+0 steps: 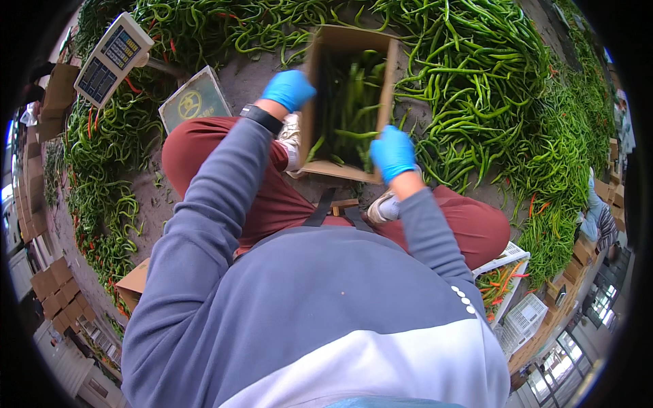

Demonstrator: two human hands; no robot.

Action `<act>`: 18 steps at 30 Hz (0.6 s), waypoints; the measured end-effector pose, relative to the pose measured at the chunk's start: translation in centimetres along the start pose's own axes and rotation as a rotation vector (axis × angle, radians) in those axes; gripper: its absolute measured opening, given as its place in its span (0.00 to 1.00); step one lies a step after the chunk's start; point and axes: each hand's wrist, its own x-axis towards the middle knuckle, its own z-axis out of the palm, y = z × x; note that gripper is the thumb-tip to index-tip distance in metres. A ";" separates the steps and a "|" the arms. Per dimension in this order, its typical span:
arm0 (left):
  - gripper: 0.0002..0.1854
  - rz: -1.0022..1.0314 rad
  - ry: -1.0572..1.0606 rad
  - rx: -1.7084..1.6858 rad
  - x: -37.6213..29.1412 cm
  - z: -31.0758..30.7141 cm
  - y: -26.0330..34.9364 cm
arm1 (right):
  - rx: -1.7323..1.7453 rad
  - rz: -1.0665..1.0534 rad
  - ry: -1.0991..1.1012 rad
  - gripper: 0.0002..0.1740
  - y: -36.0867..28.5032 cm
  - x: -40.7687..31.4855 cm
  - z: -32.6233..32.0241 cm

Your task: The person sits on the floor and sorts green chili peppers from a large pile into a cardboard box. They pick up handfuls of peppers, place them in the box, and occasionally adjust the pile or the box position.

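Observation:
Between my feet is an uncovered cardboard box (352,33) with long green chili peppers (354,97) inside, blurred by motion. My left hand (288,91), in a blue glove, grips the box's left wall, its fingertips hidden at the edge. On the opposite side my right hand (393,153), gloved the same way, holds the right wall near the closer corner. A few peppers lie slantwise near the box's close end.
A big heap of green peppers (474,92) spreads to the right of the box. Left of it stands a scale with a metal platform (195,99) and a raised keypad display (113,60). A white plastic crate (510,251) by my right knee holds red and green peppers. Another person (599,222) is at far right.

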 end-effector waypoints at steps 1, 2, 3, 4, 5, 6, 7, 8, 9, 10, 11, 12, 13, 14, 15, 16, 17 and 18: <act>0.18 -0.225 -0.036 -0.050 0.3 0.0 -2.1 | 0.022 -0.059 0.003 0.09 -1.7 -0.5 0.1; 0.19 -0.158 -0.057 -0.070 0.7 0.8 -2.8 | 0.025 -0.098 0.034 0.09 -2.1 -0.5 -0.1; 0.20 -0.219 -0.004 -0.010 1.0 1.3 -3.7 | 0.047 -0.164 -0.006 0.10 -2.5 -0.4 -0.2; 0.21 -0.109 -0.051 -0.090 1.3 1.8 -4.3 | 0.023 -0.156 -0.014 0.11 -1.8 0.2 -0.4; 0.21 -0.018 -0.135 -0.158 1.4 2.2 -4.5 | -0.008 -0.136 -0.040 0.12 0.2 1.2 -1.1; 0.20 0.053 -0.188 -0.357 1.4 2.4 -4.5 | 0.111 -0.003 -0.104 0.13 2.7 2.7 -0.2; 0.18 -0.040 -0.274 -0.518 1.4 2.6 -4.0 | 0.051 0.095 -0.057 0.13 3.6 2.8 -0.6; 0.17 -0.115 -0.185 -0.393 1.3 2.5 -3.8 | -0.024 -0.052 -0.023 0.13 2.9 2.7 -0.2; 0.15 -0.164 -0.071 -0.274 1.1 2.2 -3.5 | -0.113 -0.174 -0.017 0.14 1.5 2.0 0.1; 0.14 -0.360 -0.085 -0.326 0.9 1.8 -3.4 | -0.059 -0.172 -0.098 0.14 -0.2 1.3 -0.6; 0.14 -0.288 -0.181 -0.375 0.6 1.2 -3.4 | -0.053 -0.207 -0.201 0.17 -1.1 1.1 -1.0; 0.13 -0.233 -0.196 -0.389 0.5 0.8 -3.5 | -0.193 -0.166 -0.194 0.15 -0.8 1.6 -1.7; 0.13 -0.187 -0.256 -0.408 0.3 0.4 -3.7 | -0.349 -0.106 -0.203 0.14 -0.9 2.1 -2.2; 0.14 -0.196 -0.375 -0.457 0.5 0.2 -3.9 | -0.343 0.064 -0.067 0.20 -1.4 1.9 -3.2; 0.14 -0.165 -0.273 -0.415 0.5 0.1 -4.0 | -0.258 0.071 0.100 0.25 -1.9 2.6 -3.6; 0.14 -0.141 -0.213 -0.377 0.6 0.2 -4.1 | -0.169 -0.135 0.249 0.26 -2.6 3.1 -3.4; 0.14 -0.099 -0.162 -0.335 0.7 0.5 -4.0 | -0.087 -0.370 0.497 0.28 -2.9 4.0 -3.3; 0.16 -0.056 -0.073 -0.247 1.0 0.7 -3.9 | -0.005 -0.368 0.384 0.28 -3.4 5.5 -2.6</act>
